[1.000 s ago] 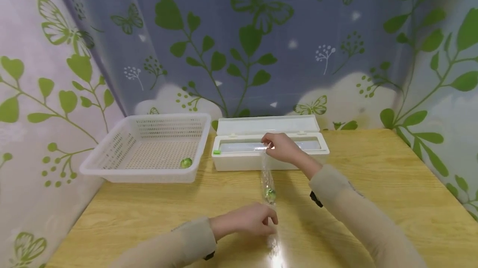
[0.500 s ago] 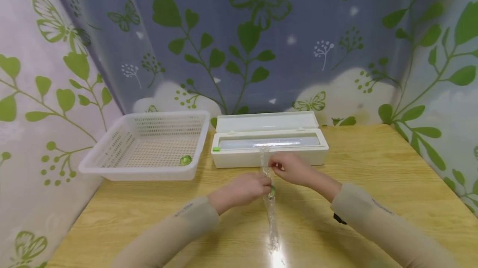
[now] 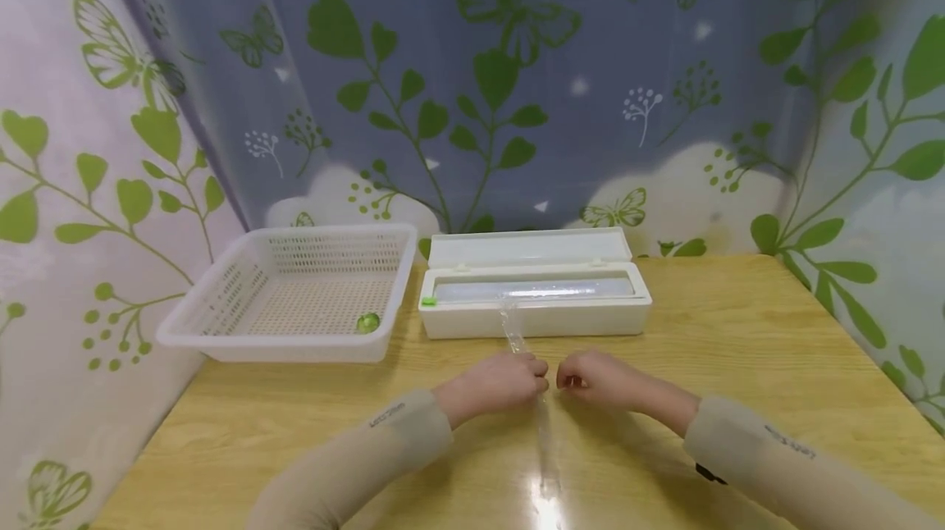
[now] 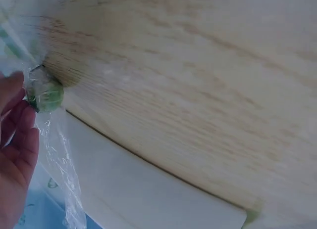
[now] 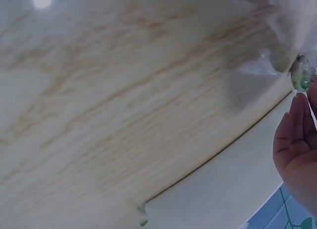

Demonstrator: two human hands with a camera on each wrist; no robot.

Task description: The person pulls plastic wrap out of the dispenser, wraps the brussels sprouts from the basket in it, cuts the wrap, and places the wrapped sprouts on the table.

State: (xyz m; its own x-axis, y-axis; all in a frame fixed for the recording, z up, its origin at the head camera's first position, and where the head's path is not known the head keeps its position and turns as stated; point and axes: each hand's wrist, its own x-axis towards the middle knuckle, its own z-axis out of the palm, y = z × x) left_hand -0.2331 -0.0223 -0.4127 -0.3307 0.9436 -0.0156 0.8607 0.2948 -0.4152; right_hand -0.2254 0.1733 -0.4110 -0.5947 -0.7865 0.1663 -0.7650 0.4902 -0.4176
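A small Brussels sprout [image 4: 47, 93] sits inside a crumpled strip of clear plastic wrap [image 3: 513, 333]. My left hand [image 3: 498, 386] pinches the wrapped sprout at its fingertips; in the head view those fingers hide the sprout. Close by on the right is my right hand [image 3: 613, 381], its fingers curled. In the right wrist view its thumb and fingertips meet at the edge of the sprout [image 5: 301, 74], pinching the film there. From the left hand the strip runs up to the white wrap dispenser [image 3: 535, 321] and also down towards the table's front.
The dispenser's lid [image 3: 530, 249] stands raised, showing a roll of film [image 3: 568, 290] and a green slider [image 3: 428, 301] at its left end. Left of it is a white perforated basket [image 3: 273, 340] holding another Brussels sprout [image 3: 367, 322]. The wooden table [image 3: 746, 325] meets a patterned curtain behind.
My right hand has come down from the dispenser towards the front and right. The left hand moved up to the sprout, then slightly right and nearer. The strip now slants left towards the dispenser.
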